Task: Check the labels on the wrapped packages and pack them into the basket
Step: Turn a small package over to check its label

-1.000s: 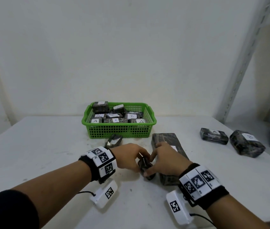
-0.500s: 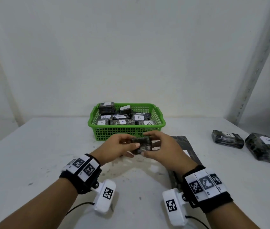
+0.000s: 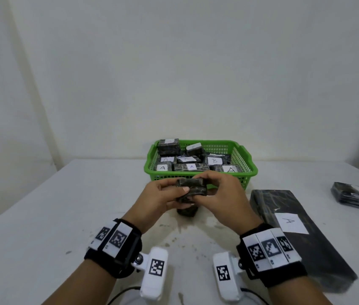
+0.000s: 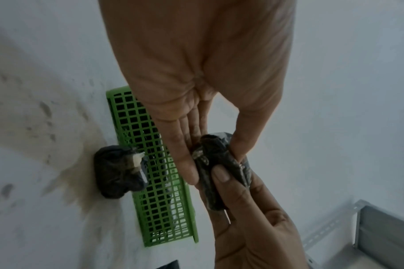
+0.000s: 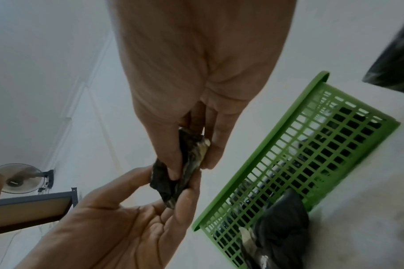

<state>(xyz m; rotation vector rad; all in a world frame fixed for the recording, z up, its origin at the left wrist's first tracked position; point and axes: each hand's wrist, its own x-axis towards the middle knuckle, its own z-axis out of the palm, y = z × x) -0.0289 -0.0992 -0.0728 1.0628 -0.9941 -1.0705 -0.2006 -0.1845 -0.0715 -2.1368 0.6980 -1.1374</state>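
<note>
Both hands hold a small dark wrapped package [image 3: 192, 187] above the table, just in front of the green basket [image 3: 250, 170]. My left hand [image 3: 181, 194] pinches its left end between thumb and fingers. My right hand [image 3: 204, 188] pinches the right end. No label shows on the held package [image 4: 219, 163] in any view. The basket holds several dark packages with white A and B labels. A second small dark package [image 3: 187, 211] lies on the table under my hands, against the basket's front wall [image 4: 159, 200].
A long dark package with an A label [image 3: 284, 208] lies to the right of my right wrist. Another A-labelled package [image 3: 358, 197] sits at the far right. Metal shelving [image 4: 369, 227] stands on the right. The white table [image 3: 42, 216] meets the wall behind the basket.
The two hands have lifted the small package off the table and carried it up and forward, close to the basket's front. The other small package stays on the table.
</note>
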